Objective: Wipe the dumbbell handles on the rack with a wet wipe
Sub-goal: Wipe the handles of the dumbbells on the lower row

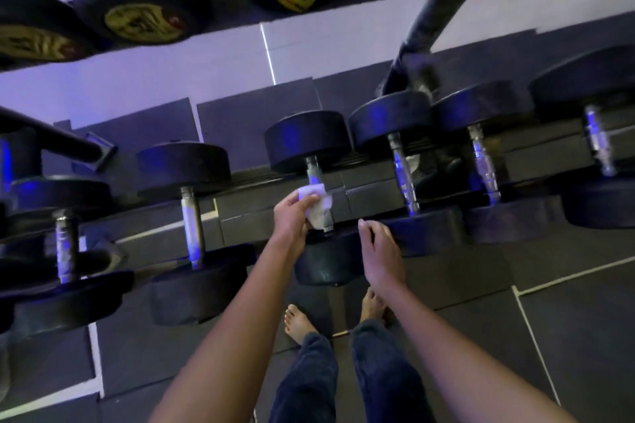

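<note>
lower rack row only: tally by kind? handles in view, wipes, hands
dumbbell handles: 6 (a possible further one at the left edge is cut off and not counted)
wet wipe: 1
hands, left hand and right hand: 2
Total: 9

Left hand [292, 216], centre of frame, arm extended, fingers [309, 198] curled closed around a white wipe [318, 208]. Right hand [378, 251] just lower right, palm down, fingers loosely spread, holding nothing.
</note>
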Motion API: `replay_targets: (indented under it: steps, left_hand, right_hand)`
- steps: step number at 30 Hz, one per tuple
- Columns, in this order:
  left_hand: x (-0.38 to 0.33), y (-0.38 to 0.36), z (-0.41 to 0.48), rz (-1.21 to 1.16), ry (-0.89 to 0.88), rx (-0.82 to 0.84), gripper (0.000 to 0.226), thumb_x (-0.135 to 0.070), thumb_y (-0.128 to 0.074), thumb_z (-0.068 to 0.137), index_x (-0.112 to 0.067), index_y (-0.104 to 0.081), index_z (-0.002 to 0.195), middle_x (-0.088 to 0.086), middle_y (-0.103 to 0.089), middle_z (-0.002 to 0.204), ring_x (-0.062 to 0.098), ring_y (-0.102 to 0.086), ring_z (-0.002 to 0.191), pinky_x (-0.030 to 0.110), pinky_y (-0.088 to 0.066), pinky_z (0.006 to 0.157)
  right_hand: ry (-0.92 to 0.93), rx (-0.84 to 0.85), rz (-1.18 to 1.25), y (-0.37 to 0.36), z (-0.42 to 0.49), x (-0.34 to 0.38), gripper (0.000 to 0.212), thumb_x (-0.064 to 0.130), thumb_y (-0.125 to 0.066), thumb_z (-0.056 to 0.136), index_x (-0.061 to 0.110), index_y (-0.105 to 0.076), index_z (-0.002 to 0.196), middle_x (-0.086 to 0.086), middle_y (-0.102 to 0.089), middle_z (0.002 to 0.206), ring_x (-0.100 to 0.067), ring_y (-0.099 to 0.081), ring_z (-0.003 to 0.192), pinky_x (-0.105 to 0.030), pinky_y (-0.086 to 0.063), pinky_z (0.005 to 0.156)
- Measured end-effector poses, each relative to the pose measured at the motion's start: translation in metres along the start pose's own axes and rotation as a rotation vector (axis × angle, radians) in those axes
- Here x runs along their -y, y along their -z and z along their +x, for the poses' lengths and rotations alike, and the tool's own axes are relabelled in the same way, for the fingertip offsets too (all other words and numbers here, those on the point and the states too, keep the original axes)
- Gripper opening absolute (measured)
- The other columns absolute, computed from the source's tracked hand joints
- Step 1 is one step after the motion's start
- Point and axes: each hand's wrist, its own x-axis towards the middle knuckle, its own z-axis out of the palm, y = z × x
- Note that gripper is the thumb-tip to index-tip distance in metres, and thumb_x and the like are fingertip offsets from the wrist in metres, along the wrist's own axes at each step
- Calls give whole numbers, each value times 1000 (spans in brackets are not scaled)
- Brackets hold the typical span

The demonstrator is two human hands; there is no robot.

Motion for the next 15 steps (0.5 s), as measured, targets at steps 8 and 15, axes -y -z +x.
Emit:
replay_targets:
  steps: [8,15]
  left_hand:
    - [5,-68,-43,296,-63,28,13,-1,-62,84,-5,-60,97,6,-61,80,11,-55,62,15,-44,43]
    - [21,-138,-19,680,-299,87,13,-5,-56,87,-13,-66,86,7,-65,81,14,-55,77,24,-41,65]
  right_hand:
    - [-32,-179,112,91,-11,-7,27,30,-45,97,11,-64,96,-9,-67,96,-27,-60,92,-27,-34,69]
    - [-28,-198,124,133,47,-47,26,28,-45,97,10,-63,103,-10,-64,106,-27,-58,102,-25,-35,77]
